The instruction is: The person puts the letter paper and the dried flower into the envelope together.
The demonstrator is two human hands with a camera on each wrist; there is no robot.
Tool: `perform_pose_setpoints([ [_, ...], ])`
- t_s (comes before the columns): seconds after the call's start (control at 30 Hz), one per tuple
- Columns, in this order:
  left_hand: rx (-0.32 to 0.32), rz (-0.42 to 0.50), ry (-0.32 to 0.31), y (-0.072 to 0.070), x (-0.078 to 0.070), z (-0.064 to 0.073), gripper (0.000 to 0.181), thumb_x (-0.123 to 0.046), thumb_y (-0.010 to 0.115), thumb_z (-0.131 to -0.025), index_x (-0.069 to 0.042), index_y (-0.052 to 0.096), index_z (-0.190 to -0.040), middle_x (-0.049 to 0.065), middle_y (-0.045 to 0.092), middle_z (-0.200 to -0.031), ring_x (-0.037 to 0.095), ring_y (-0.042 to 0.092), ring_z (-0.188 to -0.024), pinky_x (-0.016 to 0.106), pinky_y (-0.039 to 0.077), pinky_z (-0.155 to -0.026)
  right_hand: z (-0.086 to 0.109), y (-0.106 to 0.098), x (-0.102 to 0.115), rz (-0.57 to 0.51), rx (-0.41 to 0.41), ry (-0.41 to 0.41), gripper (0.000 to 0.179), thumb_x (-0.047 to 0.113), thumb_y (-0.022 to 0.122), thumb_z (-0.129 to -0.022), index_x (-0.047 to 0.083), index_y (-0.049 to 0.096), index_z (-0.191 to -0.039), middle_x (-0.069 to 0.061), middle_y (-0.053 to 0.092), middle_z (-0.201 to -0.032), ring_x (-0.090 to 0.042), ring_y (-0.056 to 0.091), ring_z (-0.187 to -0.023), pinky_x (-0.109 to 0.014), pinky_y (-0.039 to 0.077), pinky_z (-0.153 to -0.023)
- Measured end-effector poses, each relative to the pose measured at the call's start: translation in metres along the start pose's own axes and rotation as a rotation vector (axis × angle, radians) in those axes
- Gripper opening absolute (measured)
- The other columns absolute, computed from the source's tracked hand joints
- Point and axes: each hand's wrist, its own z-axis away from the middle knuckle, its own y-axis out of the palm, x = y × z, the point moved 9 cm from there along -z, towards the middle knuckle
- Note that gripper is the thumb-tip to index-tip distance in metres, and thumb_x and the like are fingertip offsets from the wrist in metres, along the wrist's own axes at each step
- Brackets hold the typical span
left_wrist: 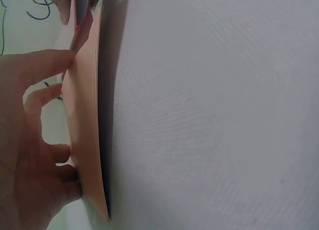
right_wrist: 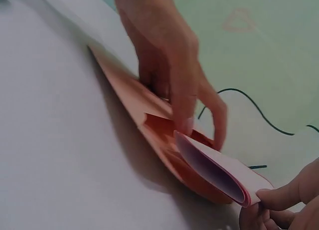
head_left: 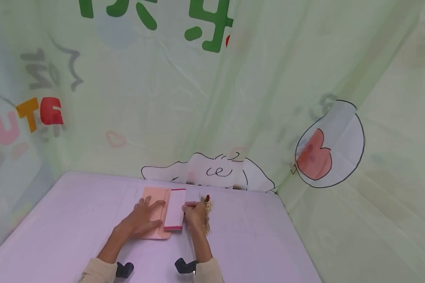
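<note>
A peach envelope (head_left: 156, 192) lies on the table with its mouth toward the right. Across it rests my left hand (head_left: 141, 219), fingers spread. A folded white sheet with red edges (head_left: 175, 208) overlaps the envelope's right side. My right hand (head_left: 195, 214) pinches the sheet's right edge between thumb and fingers. From the right wrist, the folded sheet (right_wrist: 219, 162) appears tilted, its far edge right at the gaping mouth of the envelope (right_wrist: 130, 98), close to the left thumb. The left wrist view shows left fingertips touching the envelope (left_wrist: 84, 105).
Just right of my right hand lies a small bunch of dried flowers (head_left: 207, 204) with a red bloom, partly behind the hand. A pale lilac cloth covers the table (head_left: 255, 236). Printed fabric walls (head_left: 163, 98) rise at the back and both sides.
</note>
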Motion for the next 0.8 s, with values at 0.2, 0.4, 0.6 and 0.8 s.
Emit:
perform_pose_setpoints([
  [0.2,0.015,0.005,-0.011,0.004,0.003,0.000,0.064,-0.037,0.073,-0.099,-0.022,0.054,-0.158,0.039,0.036,-0.168,0.066,0.031,-0.156,0.080,0.025,-0.125,0.008,0.004,0.001,0.090,-0.038,-0.036,0.003,-0.004,0.081,-0.089,-0.004,0.078,-0.088,-0.012,0.072,-0.077,-0.016,0.062,-0.062,-0.026,0.051,-0.055],
  [0.4,0.000,-0.007,-0.001,0.003,0.003,-0.001,0.064,-0.035,0.073,-0.098,-0.020,0.054,-0.157,0.039,0.037,-0.167,0.066,0.033,-0.155,0.080,0.026,-0.125,-0.001,0.013,-0.006,0.083,-0.056,-0.073,0.007,-0.006,0.083,-0.083,0.000,0.079,-0.080,-0.009,0.072,-0.068,-0.013,0.062,-0.053,-0.025,0.053,-0.049],
  [0.6,-0.016,-0.025,0.015,0.004,0.006,-0.001,0.063,-0.035,0.074,-0.098,-0.022,0.055,-0.157,0.038,0.039,-0.166,0.065,0.037,-0.153,0.080,0.028,-0.124,-0.010,0.021,-0.014,0.106,-0.056,-0.154,0.009,-0.006,0.081,-0.084,0.001,0.078,-0.079,-0.011,0.071,-0.067,-0.016,0.062,-0.050,-0.026,0.052,-0.045],
  [0.8,-0.003,-0.021,0.016,0.003,0.003,-0.001,0.065,-0.036,0.074,-0.098,-0.022,0.055,-0.158,0.037,0.039,-0.166,0.066,0.036,-0.153,0.081,0.029,-0.123,0.003,0.018,0.005,0.150,-0.062,-0.143,0.008,-0.005,0.083,-0.084,0.001,0.080,-0.079,-0.010,0.073,-0.070,-0.015,0.064,-0.058,-0.026,0.055,-0.053],
])
